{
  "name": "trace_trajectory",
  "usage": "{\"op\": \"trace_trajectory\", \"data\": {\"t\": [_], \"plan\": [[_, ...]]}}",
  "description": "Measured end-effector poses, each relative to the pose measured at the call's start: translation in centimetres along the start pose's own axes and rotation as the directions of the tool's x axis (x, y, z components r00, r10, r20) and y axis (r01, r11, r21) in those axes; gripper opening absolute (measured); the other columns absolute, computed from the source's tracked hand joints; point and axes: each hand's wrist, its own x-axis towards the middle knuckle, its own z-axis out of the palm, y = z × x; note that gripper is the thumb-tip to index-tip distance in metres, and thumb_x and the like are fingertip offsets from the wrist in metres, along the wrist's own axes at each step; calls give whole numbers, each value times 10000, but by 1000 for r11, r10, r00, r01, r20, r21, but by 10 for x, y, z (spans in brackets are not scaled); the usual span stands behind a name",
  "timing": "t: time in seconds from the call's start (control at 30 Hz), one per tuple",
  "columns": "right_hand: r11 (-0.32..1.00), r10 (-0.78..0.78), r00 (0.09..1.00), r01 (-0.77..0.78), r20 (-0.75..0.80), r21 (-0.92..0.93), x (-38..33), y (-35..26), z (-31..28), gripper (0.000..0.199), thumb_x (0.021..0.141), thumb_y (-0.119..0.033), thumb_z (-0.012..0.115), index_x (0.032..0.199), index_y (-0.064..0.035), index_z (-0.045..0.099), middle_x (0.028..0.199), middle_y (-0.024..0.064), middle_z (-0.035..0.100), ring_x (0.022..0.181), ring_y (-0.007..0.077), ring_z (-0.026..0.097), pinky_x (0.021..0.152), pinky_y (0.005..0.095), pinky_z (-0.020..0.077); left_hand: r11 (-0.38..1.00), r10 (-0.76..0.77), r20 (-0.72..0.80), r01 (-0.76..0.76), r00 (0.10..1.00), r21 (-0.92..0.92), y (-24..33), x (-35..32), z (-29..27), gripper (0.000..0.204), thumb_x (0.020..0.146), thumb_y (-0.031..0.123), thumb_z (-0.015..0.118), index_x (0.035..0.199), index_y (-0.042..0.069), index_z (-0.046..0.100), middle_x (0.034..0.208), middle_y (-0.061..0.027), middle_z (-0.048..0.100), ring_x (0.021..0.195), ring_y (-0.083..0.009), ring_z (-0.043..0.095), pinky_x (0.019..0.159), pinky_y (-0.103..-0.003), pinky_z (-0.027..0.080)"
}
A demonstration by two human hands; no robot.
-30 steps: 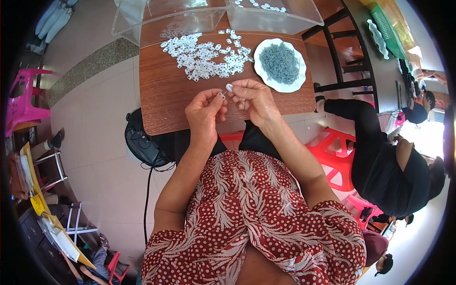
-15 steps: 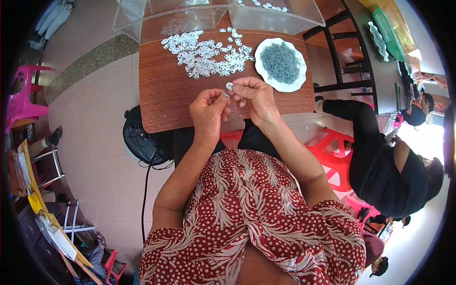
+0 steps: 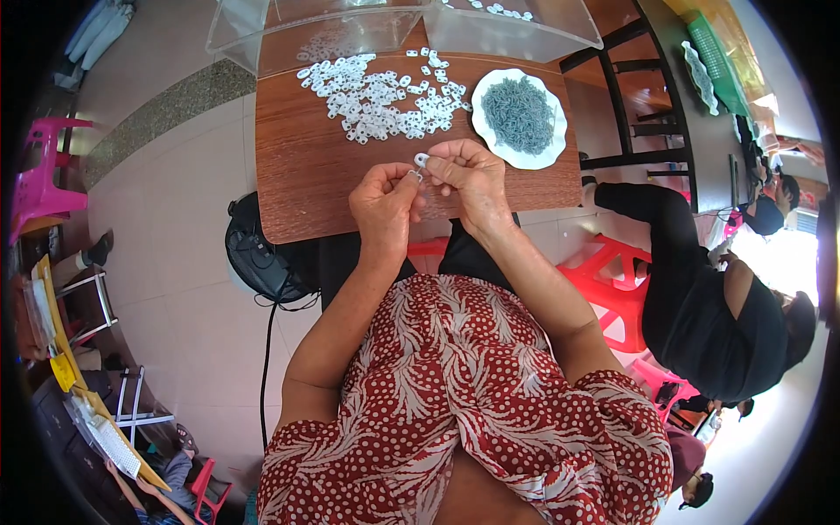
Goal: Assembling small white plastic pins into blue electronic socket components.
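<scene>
My left hand [image 3: 385, 201] and my right hand [image 3: 471, 178] meet above the near part of the brown table. Between my right thumb and fingers is a small white plastic piece [image 3: 422, 160] with a hole. My left fingertips pinch a small metal hook [image 3: 416, 176], close against the white piece; whether the two are joined is too small to tell. Beyond my hands lies a loose pile of white plastic pieces [image 3: 376, 101]. To the right of the pile stands a scalloped white plate [image 3: 553, 149] heaped with small grey metal hooks [image 3: 518, 114].
Two clear plastic bins [image 3: 516, 39] stand at the table's far edge, the right one with some white pieces inside. A black bag [image 3: 262, 249] with a cord is left of the table. On the right are a red stool [image 3: 612, 293] and a seated person in black [image 3: 726, 324].
Both hands keep almost the same place and grip. The white piece and the hook have shifted only very slightly between my fingertips.
</scene>
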Motion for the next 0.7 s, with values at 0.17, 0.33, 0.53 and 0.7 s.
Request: {"op": "trace_trajectory", "data": {"t": [0.17, 0.33, 0.53, 0.7], "plan": [[999, -18, 1000, 18, 10, -36, -1, 0, 0, 90, 767, -18, 653, 838, 9, 605, 699, 46, 622, 583, 63, 537, 501, 173, 398, 1000, 10, -10, -10, 1000, -4, 0, 1, 0, 50, 810, 10, 585, 850, -18, 594, 700, -66, 611, 525, -90, 549, 398, -193, 415], [995, -65, 998, 64, -5, -79, -3, 0, 3, 83, 765, -9, 652, 831, 10, 606, 693, 39, 617, 567, 60, 530, 498, 170, 393, 1000, 4, -12, -4, 1000, -20, 1, 1, 1, 49, 810, 12, 589, 848, -19, 594, 698, -66, 611, 528, -94, 552, 408, -199, 422], [979, -157, 987, 154, -15, -131, -5, 2, 3, 78, 759, 36, 640, 831, 16, 615, 712, 35, 622, 599, 57, 546, 544, 178, 429, 1000, 0, -1, 0, 1000, -25, 0, 1, 2, 45, 807, 7, 590, 843, -19, 594, 695, -67, 611, 530, -96, 554, 414, -202, 424], [972, -183, 983, 183, 18, -147, -3, 4, 1, 97, 758, 60, 629, 845, 19, 629, 739, 36, 631, 615, 59, 553, 579, 187, 452, 1000, 11, -3, -11, 1000, -12, -2, 2, 1, 39, 802, 1, 589, 834, -20, 595, 691, -68, 610, 526, -97, 552, 413, -203, 424]]}}
